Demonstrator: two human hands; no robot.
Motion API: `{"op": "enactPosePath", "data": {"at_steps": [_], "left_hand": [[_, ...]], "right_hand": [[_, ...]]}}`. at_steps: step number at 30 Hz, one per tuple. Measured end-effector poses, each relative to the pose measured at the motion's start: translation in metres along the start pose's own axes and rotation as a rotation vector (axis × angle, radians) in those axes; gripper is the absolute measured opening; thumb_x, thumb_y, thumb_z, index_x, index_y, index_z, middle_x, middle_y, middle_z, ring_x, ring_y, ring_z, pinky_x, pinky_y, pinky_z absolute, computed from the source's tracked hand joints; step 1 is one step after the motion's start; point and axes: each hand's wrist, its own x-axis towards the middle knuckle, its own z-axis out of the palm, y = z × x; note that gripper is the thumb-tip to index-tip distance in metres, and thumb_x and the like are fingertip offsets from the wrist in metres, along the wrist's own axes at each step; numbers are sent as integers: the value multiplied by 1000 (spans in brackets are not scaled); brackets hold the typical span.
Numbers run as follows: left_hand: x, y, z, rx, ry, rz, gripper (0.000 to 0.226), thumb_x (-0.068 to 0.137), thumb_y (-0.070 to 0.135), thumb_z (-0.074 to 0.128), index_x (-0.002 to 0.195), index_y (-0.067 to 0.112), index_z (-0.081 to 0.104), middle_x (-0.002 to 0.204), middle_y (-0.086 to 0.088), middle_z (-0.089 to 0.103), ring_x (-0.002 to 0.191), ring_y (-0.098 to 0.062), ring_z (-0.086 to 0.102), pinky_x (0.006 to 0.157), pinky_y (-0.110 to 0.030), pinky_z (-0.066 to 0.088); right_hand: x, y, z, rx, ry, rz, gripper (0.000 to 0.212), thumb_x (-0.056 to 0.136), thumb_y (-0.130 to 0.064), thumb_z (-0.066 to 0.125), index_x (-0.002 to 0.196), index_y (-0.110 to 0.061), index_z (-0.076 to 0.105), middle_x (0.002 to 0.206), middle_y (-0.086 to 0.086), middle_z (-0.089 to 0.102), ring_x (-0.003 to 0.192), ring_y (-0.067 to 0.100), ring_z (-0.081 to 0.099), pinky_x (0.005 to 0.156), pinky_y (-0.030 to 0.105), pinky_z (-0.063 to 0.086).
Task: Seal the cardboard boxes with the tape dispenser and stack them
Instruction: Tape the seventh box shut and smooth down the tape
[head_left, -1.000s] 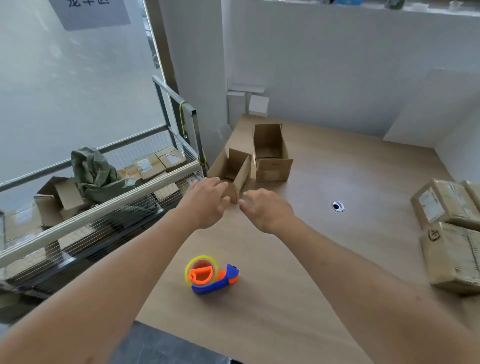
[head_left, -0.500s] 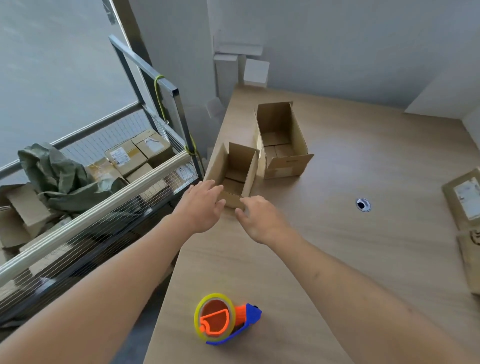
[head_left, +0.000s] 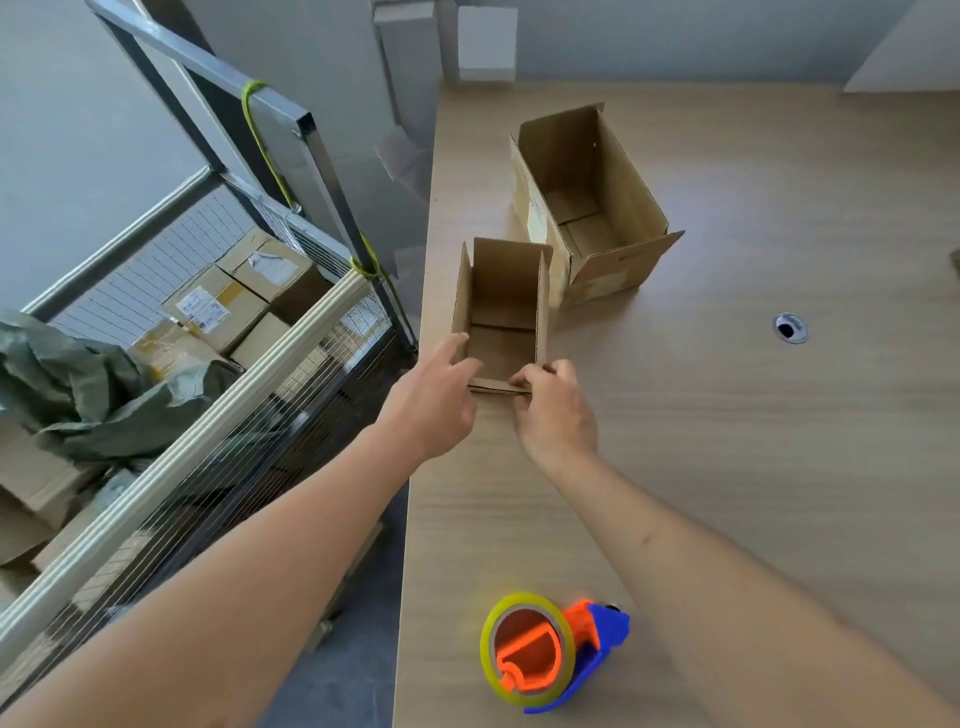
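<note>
Left hand (head_left: 434, 397): fingers straight, touching the small box (head_left: 501, 312) on its left wall.
Right hand (head_left: 553, 408): grip pinches the box's near flap.
Larger box (head_left: 592, 202): open, just beyond.
Tape dispenser (head_left: 550, 652): on the table (head_left: 753, 441), well behind both hands.

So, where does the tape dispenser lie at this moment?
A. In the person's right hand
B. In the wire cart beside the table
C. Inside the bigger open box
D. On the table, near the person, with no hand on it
D: the tape dispenser rests on the table near the person, while the left hand and right hand are both at the small open box.
</note>
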Motion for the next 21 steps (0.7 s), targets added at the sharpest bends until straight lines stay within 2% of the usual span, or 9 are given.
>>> {"op": "enactPosePath", "data": {"at_steps": [3, 7, 9, 13, 16, 19, 21], "left_hand": [[-5, 5, -2, -18, -8, 57, 43, 93, 17, 59, 136, 16, 61, 161, -3, 29, 120, -26, 56, 88, -44, 56], [-6, 22, 0, -48, -10, 32, 49, 95, 17, 58, 144, 20, 55, 164, -4, 23, 132, -28, 50, 100, -43, 52], [-5, 36, 6, -72, -28, 5, 48, 97, 19, 56, 145, 21, 54, 166, -6, 19, 142, -31, 40, 110, -46, 45], [-5, 68, 29, -66, -9, -30, 41, 99, 25, 58, 140, 21, 59, 167, -16, 9, 153, -39, 14, 120, -53, 31], [-7, 93, 45, -81, -16, -51, 33, 98, 24, 63, 130, 28, 65, 169, -13, 0, 156, -40, -1, 125, -53, 20], [-9, 116, 61, -84, -55, -52, 11, 92, 21, 69, 99, 30, 70, 167, -13, 11, 155, -39, 8, 122, -50, 28], [-14, 134, 71, -118, -50, -35, 11, 85, 18, 72, 89, 28, 71, 157, -14, 29, 146, -39, 31, 115, -48, 37]], "right_hand": [[-12, 12, -8, -9, 17, 13, 23, 93, -16, 59, 108, -28, 71, 117, -2, 49, 95, 25, 61, 70, 29, 43], [-35, 44, -32, -73, 21, 73, 21, 90, -14, 59, 102, -24, 73, 110, -3, 54, 97, 24, 62, 72, 28, 45], [-46, 66, -43, -98, 10, 100, 22, 89, -13, 58, 100, -24, 73, 110, -3, 57, 99, 24, 62, 74, 28, 46], [-65, 107, -63, -124, 6, 125, 25, 90, -11, 56, 102, -25, 74, 112, -2, 61, 103, 23, 63, 79, 29, 48], [-75, 137, -77, -119, 9, 123, 25, 90, -10, 56, 101, -25, 73, 112, -2, 61, 103, 23, 62, 78, 28, 46], [-79, 169, -93, -114, 20, 129, 26, 89, -9, 55, 96, -27, 71, 111, -3, 61, 101, 23, 63, 75, 27, 45], [-83, 189, -103, -101, 20, 147, 27, 88, -8, 53, 94, -29, 71, 110, -4, 59, 98, 23, 62, 74, 28, 46]]}}
